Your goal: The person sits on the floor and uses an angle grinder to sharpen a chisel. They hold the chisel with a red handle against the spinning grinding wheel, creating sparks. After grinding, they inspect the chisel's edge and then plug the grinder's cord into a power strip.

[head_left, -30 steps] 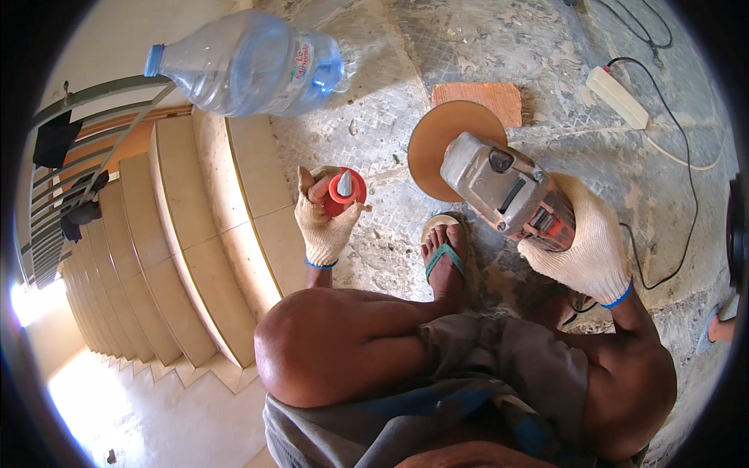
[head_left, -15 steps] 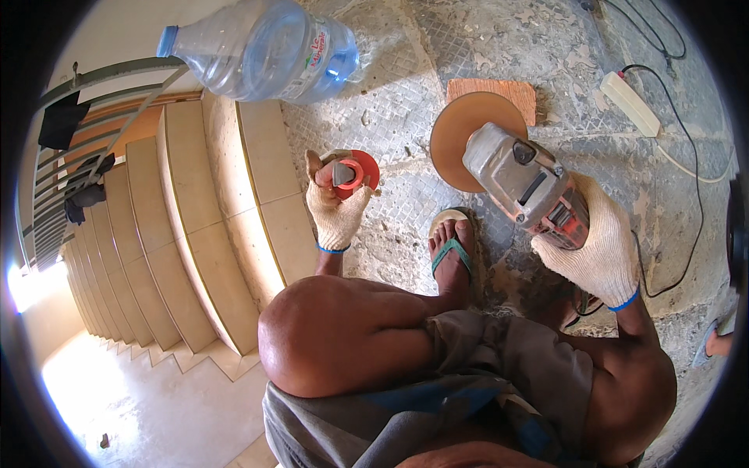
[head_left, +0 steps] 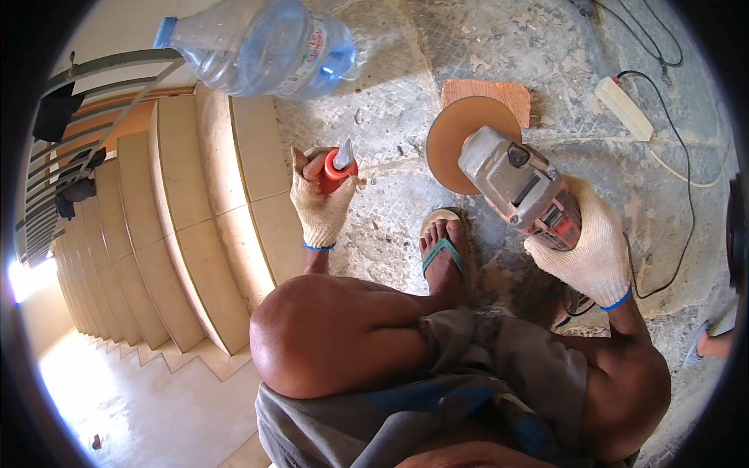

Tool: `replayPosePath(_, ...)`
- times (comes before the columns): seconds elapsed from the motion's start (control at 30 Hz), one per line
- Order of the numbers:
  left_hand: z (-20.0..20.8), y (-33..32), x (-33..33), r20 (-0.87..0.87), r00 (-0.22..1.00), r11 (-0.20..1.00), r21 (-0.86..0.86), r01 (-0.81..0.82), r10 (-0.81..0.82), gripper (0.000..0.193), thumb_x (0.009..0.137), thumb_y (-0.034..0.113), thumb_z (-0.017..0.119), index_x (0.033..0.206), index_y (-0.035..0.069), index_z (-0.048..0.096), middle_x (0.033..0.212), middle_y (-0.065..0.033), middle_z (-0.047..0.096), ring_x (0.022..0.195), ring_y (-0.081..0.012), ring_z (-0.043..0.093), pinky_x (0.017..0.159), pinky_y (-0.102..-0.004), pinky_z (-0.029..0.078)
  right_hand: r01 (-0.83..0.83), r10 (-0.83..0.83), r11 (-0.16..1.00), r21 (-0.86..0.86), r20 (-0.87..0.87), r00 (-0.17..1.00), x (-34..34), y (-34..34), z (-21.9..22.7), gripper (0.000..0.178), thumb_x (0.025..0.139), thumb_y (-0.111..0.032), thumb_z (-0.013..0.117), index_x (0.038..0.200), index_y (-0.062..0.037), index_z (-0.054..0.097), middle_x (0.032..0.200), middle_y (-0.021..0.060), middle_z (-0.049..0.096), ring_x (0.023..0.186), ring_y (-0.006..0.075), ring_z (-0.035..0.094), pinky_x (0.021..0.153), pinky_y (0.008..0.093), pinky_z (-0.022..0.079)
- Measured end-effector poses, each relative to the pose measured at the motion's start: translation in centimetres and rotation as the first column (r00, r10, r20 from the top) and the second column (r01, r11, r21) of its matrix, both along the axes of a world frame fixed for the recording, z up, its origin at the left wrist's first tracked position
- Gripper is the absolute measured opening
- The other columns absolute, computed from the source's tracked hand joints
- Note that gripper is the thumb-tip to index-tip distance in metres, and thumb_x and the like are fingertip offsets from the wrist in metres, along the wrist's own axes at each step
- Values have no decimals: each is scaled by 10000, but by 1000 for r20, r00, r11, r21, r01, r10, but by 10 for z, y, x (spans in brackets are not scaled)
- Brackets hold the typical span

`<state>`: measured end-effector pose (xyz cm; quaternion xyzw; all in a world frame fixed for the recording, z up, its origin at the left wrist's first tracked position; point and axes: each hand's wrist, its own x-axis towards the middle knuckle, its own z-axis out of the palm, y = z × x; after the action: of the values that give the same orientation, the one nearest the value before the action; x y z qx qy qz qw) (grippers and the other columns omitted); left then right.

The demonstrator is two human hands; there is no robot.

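My left hand (head_left: pixel 321 207), in a cream knit glove with a blue cuff, is closed around a chisel (head_left: pixel 342 160). Its grey metal tip points up out of a round red guard. Gloved the same way, my right hand (head_left: pixel 589 253) grips the body of a red and grey angle grinder (head_left: pixel 527 183). A large brown disc (head_left: pixel 460 144) sits at the grinder's front, its face turned up. The disc overlaps a reddish brick (head_left: pixel 495 100) on the floor; whether they touch I cannot tell. The chisel and disc are apart.
A big clear plastic bottle (head_left: pixel 265 51) lies at the upper left. Tiled stairs (head_left: pixel 187 218) with a metal railing (head_left: pixel 101 66) drop away on the left. A white power strip (head_left: pixel 624 109) and black cable (head_left: pixel 686 195) lie right. Another person's foot (head_left: pixel 714 343) shows at the right edge.
My left hand has turned the chisel, so its tip now stands more upright and the guard shows less. The grinder has stayed nearly in place in my right hand.
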<state>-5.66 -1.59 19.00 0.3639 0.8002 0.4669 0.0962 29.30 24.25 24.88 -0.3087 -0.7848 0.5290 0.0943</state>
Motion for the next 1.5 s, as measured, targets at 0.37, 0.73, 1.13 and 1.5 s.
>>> replayPosePath(0.37,20,20,2,-453,884,960,-280,-12,-121,525,745,135,1009,1220,105,787,1221,-111,748,1116,-338,679,959,-470,577,-30,21,994,101,85,996,1,-1,-4,739,753,-185,980,1399,-32,656,1162,210,801,1089,372,817,929,449,650)
replayPosePath(0.73,-21,39,28,200,980,828,-552,99,16,459,891,215,919,1210,18,653,917,-95,735,890,-177,740,838,-368,596,14,-34,993,120,165,986,8,6,-19,718,772,-164,974,1399,-27,653,1165,201,799,1076,352,815,936,430,642)
replayPosePath(1.13,-23,39,55,472,880,859,-425,286,-60,553,962,253,839,1410,-19,664,1035,-121,772,943,-182,748,882,-372,612,10,-35,985,172,140,990,-1,0,-24,657,779,-321,961,1334,-85,700,1136,185,811,1056,415,798,887,481,659)
replayPosePath(1.5,-8,40,67,358,924,838,-458,297,-132,555,936,242,851,1414,5,698,1023,-119,776,896,-184,754,835,-362,615,-24,-8,981,190,165,986,2,1,-28,698,789,-358,959,1366,-86,673,1178,191,801,1085,421,790,894,496,654)
